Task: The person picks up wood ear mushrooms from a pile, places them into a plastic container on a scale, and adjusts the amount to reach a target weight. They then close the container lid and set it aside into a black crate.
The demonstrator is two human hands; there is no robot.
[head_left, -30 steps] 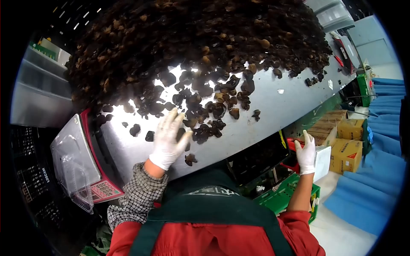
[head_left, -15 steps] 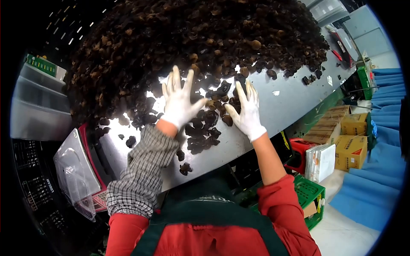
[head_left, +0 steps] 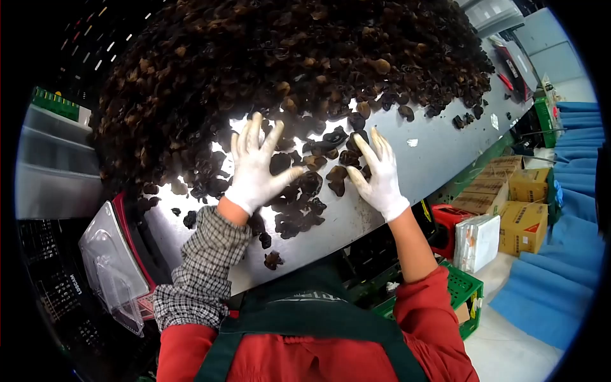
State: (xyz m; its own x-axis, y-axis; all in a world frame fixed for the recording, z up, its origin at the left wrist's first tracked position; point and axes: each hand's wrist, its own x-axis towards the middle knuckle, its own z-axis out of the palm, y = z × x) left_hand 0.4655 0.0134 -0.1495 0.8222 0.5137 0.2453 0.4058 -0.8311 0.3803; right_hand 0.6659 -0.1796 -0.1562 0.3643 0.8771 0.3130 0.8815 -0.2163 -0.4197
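A large heap of dark brown wood ear mushrooms (head_left: 286, 57) covers the far part of the metal table (head_left: 423, 159). My left hand (head_left: 258, 169), in a white glove, is spread over the near edge of the heap with its fingers pointing away from me. To its right, my right hand (head_left: 380, 178), also gloved in white, has its fingers stretched out beside several loose wood ears (head_left: 336, 180). Between and below the hands lies a small cluster of wood ears (head_left: 299, 216). One single piece (head_left: 273, 260) sits close to the table's near edge.
At the left stand a red scale with a clear cover (head_left: 114, 254) and a grey plastic bin (head_left: 57, 169). Another scale (head_left: 512, 70) is at the far right end. Cardboard boxes (head_left: 522, 226), a red stool (head_left: 447, 223) and a green crate (head_left: 464, 293) stand right of the table.
Both hands have drawn back a little toward me. My left hand has shifted left and my right hand slightly right, widening the gap between them.
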